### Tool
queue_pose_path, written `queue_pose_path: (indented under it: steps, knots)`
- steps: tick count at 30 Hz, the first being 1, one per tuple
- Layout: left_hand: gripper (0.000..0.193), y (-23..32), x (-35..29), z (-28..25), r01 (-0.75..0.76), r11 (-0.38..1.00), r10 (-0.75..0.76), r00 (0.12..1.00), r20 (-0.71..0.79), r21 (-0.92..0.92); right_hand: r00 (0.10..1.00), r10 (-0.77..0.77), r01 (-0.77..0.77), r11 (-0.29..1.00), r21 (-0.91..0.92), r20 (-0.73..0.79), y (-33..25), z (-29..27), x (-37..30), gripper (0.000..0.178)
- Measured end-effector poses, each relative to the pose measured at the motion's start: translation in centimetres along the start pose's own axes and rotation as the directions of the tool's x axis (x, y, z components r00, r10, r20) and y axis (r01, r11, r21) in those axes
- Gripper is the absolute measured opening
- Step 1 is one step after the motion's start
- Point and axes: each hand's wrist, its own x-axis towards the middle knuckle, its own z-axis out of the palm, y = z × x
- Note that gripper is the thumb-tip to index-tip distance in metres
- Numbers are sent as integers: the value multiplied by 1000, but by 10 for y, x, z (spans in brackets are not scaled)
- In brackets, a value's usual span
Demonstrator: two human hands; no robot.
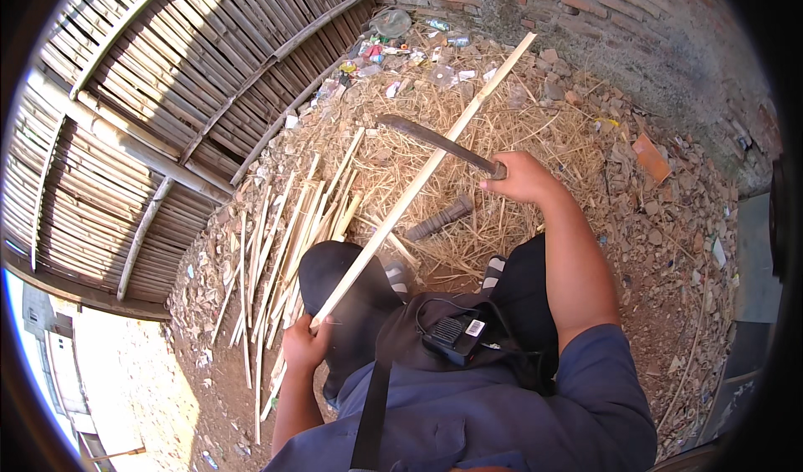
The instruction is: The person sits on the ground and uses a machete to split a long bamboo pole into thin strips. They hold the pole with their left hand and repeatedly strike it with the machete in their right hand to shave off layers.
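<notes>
The left hand (305,344) covers the near end of the pale strip (377,242); the right hand (525,179), part of the grip of the curved blade (437,138). The left knee (341,271) hides some of the strip pile (305,221), the far litter (374,56) is too small to tell, and the upper edge cuts the brick wall (577,4)

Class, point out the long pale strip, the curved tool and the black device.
Long pale strip (417,186): head view, near the middle of its length.
Curved tool (430,137): head view, on its dark blade.
Black device (449,331): head view, on its ribbed casing, beside the white label.
</notes>
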Motion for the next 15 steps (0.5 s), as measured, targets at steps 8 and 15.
queue_pose_path:
  steps: [8,15]
  knots:
    - [54,4,1,-5,12,1000,-13,999,33,1,948,-233,260,960,-107,216,-18,34,-4,38]
    - [53,-3,1,0,0,1000,1,1000,17,-24,965,-187,207,974,-95,186,-18,23,-4,38]
